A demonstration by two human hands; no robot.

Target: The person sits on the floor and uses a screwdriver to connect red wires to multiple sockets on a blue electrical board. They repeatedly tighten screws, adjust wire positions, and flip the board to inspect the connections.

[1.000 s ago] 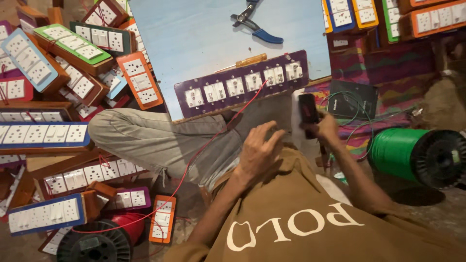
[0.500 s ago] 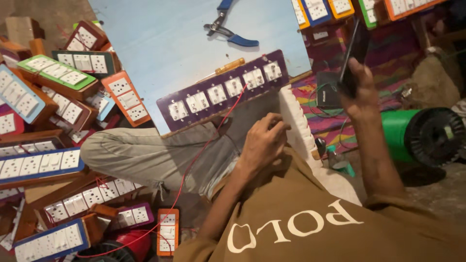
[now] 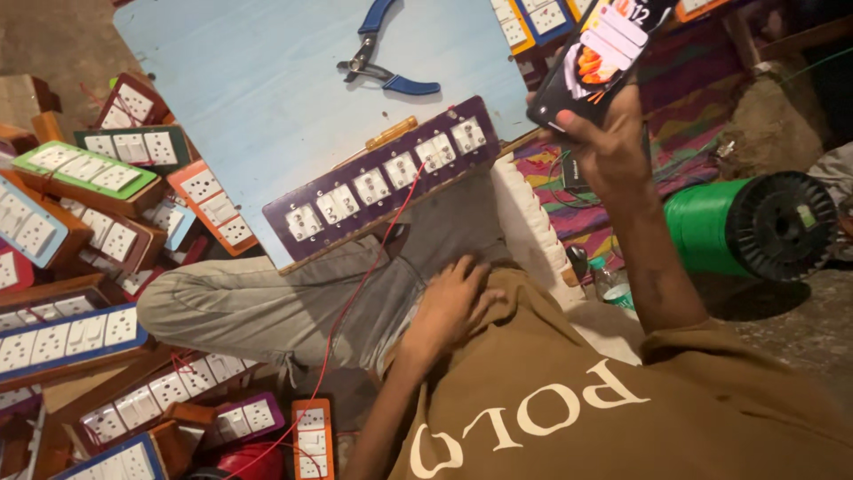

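Above the purple switch panel, right hand gripping a phone, left hand loosely open on the lap.

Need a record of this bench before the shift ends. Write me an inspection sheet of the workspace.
Surface: pale blue board, scuffed.
Job's things: purple switch panel at the board's near edge; phone, screen lit.
Clutter: blue-handled pliers, yellow-handled tool, many switch boards piled at left.
Hands: right hand holds the phone up; left hand rests on the lap, holding nothing.
Cables: red wire runs from the panel across the leg; green wire spool at right.
Surroundings: patterned mat, bare floor.
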